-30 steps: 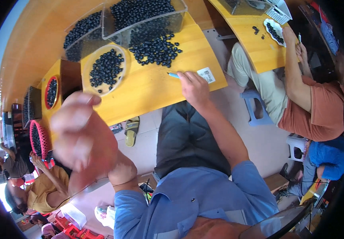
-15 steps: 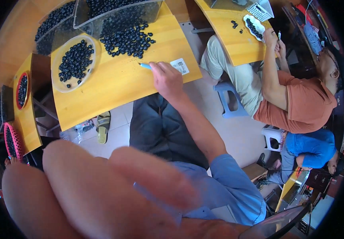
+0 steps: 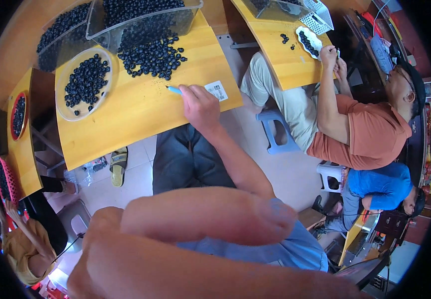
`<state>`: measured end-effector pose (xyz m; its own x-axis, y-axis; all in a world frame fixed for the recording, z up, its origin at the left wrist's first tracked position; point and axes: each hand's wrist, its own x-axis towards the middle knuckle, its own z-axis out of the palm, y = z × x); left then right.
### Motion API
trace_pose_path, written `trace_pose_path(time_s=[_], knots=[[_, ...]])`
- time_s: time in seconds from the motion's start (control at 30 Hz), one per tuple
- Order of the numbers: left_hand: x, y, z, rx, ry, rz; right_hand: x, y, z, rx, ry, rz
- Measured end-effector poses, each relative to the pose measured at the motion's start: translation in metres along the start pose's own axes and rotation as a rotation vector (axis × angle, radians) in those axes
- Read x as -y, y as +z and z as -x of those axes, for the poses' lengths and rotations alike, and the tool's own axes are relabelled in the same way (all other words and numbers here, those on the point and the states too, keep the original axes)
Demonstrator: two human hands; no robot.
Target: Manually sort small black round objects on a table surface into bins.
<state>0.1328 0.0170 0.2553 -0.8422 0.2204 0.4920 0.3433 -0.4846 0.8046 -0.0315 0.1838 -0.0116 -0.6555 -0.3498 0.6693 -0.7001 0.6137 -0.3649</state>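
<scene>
My left hand (image 3: 190, 249) is raised very close to the camera and fills the lower picture, large and blurred, its fingers stretched out with nothing seen in them. My right hand (image 3: 201, 107) rests on the yellow table (image 3: 140, 119), shut on a thin blue tool (image 3: 173, 89) whose tip points left. A small white label (image 3: 218, 90) lies just right of that hand. Loose dark round berries (image 3: 150, 57) are heaped beyond the tool. To their left a clear round plate (image 3: 62, 107) holds more berries. Behind stand clear tubs (image 3: 143, 22) full of them.
At the right a person in an orange shirt (image 3: 370, 134) works at a second yellow table (image 3: 280, 65) with a white dish (image 3: 309, 41) of berries. A blue stool (image 3: 275, 132) stands between the tables. A red bowl (image 3: 18, 114) and pink basket (image 3: 3, 179) sit at the left.
My left hand has come up toward the camera and now covers the lower picture. My right hand stays on the table with the blue tool.
</scene>
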Motion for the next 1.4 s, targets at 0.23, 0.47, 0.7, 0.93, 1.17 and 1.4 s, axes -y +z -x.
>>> trace_pose_path(time_s=[0.23, 0.47, 0.7, 0.93, 1.17, 1.4], knots=[[0.004, -0.010, -0.001, 0.108, -0.112, 0.126, 0.006, 0.007, -0.003, -0.012, -0.006, -0.019], [-0.019, -0.011, 0.023, 0.110, -0.273, 0.194, -0.001, -0.005, -0.007, 0.014, 0.037, 0.026], [-0.025, -0.029, 0.007, 0.301, -0.411, 0.305, 0.001, 0.006, 0.003, 0.031, 0.029, -0.035], [-0.044, -0.019, 0.020, 0.083, -0.419, 0.086, -0.008, -0.002, -0.001, -0.020, 0.028, 0.001], [-0.059, -0.010, 0.031, -0.124, -0.362, -0.107, 0.002, 0.006, -0.004, -0.004, 0.035, -0.027], [0.023, -0.045, 0.020, -0.287, 0.308, -0.089, 0.008, 0.002, -0.004, -0.025, 0.002, -0.003]])
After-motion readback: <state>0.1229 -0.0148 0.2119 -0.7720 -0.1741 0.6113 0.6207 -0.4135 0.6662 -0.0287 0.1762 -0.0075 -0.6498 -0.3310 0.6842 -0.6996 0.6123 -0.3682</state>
